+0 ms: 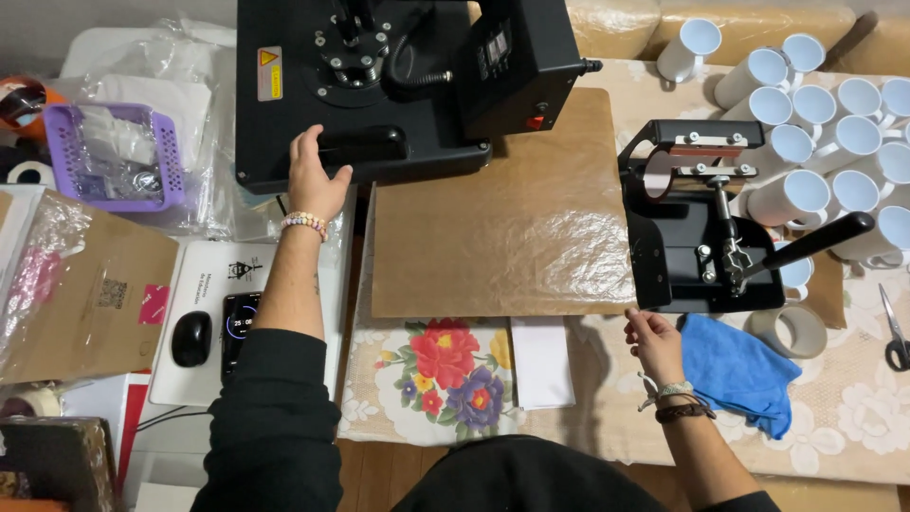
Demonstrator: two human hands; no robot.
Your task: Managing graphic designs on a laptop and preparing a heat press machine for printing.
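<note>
My left hand [315, 180] lies flat and open on the black handle [362, 144] of the heat press [398, 85], palm down at its left end, thumb hooked toward the bar — resting on it more than clamping, fingers not wrapped round. The handle's long axis runs left to right across the front edge of the swung-away upper plate, so the bar stretches off to the right of my palm. Just right of and below the press lies the brown sheet [502, 218], spread flat over the lower plate, its near edge running left to right. My right hand [652, 339] is at the sheet's near right corner, fingertips loosely curled and touching or just short of the edge — I cannot tell whether they pinch it. So the left hand is the nearer one to the press head, the right the nearer one to the sheet. Beyond my right hand stands the black mug press [706, 228] with its lever pointing right, a blue cloth [739, 370] just beside my wrist, a tape roll [794, 330], scissors [895, 334], and white mugs [815, 123] crowded behind. Left of my forearm sit a phone [240, 318] and a mouse [191, 338].
</note>
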